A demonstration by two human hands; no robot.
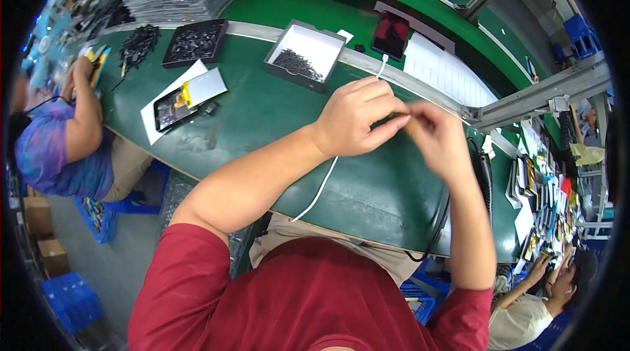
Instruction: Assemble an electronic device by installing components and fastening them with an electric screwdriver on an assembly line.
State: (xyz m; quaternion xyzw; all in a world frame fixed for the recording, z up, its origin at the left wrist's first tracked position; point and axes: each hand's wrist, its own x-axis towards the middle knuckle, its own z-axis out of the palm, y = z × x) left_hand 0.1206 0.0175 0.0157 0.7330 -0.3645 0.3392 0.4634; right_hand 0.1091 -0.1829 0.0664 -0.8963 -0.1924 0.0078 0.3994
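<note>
My left hand [364, 118] is over the green bench with thumb and forefinger pinched together. Whatever sits between those fingertips is too small to make out. Close against it, my right hand [438, 138] has its fingers bent toward the same spot, smeared by motion. A white cable [321, 187] runs from the bench's near edge, passes behind my left hand and plugs into a dark phone [391, 35] beyond. Left of the phone stands an open box [306, 56], white inside, with many small black parts in it.
A black tray [194, 42] of dark parts and a loose black pile [139, 46] lie at the left. Nearer is an opened device [176, 105] on white paper. A metal post [545, 92] crosses at right. Co-workers sit at far left and lower right.
</note>
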